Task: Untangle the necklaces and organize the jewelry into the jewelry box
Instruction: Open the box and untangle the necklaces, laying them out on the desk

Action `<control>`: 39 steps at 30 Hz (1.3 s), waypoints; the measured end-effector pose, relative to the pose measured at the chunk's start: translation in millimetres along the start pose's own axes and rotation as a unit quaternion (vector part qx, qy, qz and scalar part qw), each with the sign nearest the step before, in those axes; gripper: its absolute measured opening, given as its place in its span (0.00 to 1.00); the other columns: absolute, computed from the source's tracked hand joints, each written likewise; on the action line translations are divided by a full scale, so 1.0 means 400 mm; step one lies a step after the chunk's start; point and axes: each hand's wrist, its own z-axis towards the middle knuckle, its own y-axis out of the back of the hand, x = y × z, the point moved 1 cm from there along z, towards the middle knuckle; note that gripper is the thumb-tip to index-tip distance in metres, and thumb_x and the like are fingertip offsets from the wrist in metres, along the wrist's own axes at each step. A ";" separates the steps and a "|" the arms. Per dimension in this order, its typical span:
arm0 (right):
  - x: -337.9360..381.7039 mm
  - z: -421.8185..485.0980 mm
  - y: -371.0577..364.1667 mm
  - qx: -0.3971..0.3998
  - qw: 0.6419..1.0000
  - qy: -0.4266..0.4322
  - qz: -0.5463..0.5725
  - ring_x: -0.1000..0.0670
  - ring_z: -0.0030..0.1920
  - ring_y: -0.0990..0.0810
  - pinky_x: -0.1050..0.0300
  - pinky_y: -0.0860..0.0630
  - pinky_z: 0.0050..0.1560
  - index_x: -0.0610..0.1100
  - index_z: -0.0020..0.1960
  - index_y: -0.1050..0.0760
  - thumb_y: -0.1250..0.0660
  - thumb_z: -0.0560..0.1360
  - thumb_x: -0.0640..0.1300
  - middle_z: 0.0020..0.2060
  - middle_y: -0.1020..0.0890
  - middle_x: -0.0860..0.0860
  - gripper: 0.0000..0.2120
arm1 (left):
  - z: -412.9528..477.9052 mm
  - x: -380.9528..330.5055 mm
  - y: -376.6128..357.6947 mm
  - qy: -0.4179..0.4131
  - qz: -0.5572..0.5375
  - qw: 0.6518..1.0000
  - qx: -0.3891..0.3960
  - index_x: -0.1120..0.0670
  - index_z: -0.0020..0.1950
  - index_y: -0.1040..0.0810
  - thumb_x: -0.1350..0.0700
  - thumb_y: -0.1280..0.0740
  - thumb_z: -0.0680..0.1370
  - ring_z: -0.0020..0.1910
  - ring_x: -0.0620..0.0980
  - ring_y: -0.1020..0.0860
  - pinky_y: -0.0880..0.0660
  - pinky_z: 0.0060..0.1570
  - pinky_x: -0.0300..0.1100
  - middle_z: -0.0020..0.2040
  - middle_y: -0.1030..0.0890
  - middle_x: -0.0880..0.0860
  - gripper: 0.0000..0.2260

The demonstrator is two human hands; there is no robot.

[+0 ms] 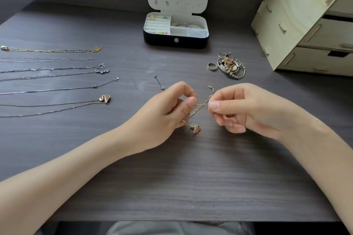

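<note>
My left hand [172, 108] and my right hand [240, 108] pinch a tangled pair of thin chains [202, 104] between them, just above the dark table. A gold pendant [195, 128] dangles below my left fingers. One silver chain end [159, 82] trails out behind my left hand. Several untangled necklaces [53, 76] lie in straight rows at the left, one with a gold heart-like pendant [105, 99]. The jewelry box [175, 41] stands open at the back centre, with rings and a bracelet in its compartments.
A pile of mixed jewelry [230, 66] and a silver ring [212, 66] lie right of centre. A pale wooden drawer unit [305, 25] fills the back right. The table's front edge [191, 219] runs near my lap.
</note>
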 end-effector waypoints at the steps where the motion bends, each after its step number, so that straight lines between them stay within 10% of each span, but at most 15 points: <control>1: 0.001 -0.003 0.002 0.002 1.000 0.005 -0.015 0.54 0.23 0.33 0.65 0.37 0.21 0.42 0.34 0.20 0.31 0.67 0.41 0.26 0.24 0.46 0.04 | 0.000 -0.002 0.001 0.003 -0.009 1.000 0.002 0.55 0.44 0.32 0.57 0.43 0.81 0.24 0.42 0.37 0.37 0.28 0.25 0.24 0.33 0.44 0.06; 11: 0.000 -0.037 -0.032 0.062 0.943 0.090 -0.313 0.57 0.27 0.24 0.69 0.31 0.32 0.44 0.40 0.17 0.29 0.72 0.41 0.27 0.19 0.49 0.03 | -0.028 0.005 0.028 -0.105 0.219 0.963 0.120 0.46 0.46 0.34 0.52 0.45 0.80 0.30 0.43 0.29 0.33 0.35 0.32 0.30 0.24 0.44 0.04; 17: -0.008 -0.045 -0.044 0.115 0.922 0.096 -0.358 0.50 0.32 0.22 0.54 0.25 0.36 0.46 0.40 0.18 0.27 0.71 0.45 0.32 0.19 0.49 0.03 | -0.037 -0.005 0.027 -0.165 0.267 0.939 0.144 0.50 0.48 0.27 0.51 0.42 0.79 0.38 0.39 0.29 0.37 0.39 0.24 0.36 0.23 0.44 0.06; 21: -0.005 -0.040 -0.047 0.107 0.909 0.113 -0.388 0.54 0.29 0.26 0.63 0.30 0.32 0.46 0.38 0.18 0.29 0.72 0.49 0.29 0.20 0.50 0.08 | -0.064 0.008 0.045 -0.196 0.310 0.918 0.152 0.51 0.43 0.20 0.52 0.38 0.78 0.42 0.46 0.27 0.31 0.44 0.35 0.44 0.24 0.46 0.08; 27: -0.013 -0.009 -0.040 -0.064 0.892 0.178 -0.411 0.56 0.31 0.28 0.66 0.34 0.35 0.51 0.44 0.20 0.27 0.69 0.50 0.29 0.24 0.55 0.06 | -0.102 0.017 0.066 -0.195 0.331 0.910 0.155 0.44 0.43 0.17 0.47 0.34 0.76 0.48 0.40 0.31 0.38 0.50 0.26 0.52 0.24 0.46 0.07; 39: -0.006 -0.026 -0.027 0.004 0.873 0.119 -0.472 0.57 0.31 0.28 0.66 0.33 0.34 0.53 0.37 0.24 0.26 0.67 0.51 0.29 0.24 0.58 0.07 | -0.132 0.017 0.090 -0.176 0.299 0.922 0.171 0.42 0.48 0.16 0.45 0.33 0.74 0.55 0.42 0.29 0.37 0.50 0.29 0.60 0.24 0.46 0.08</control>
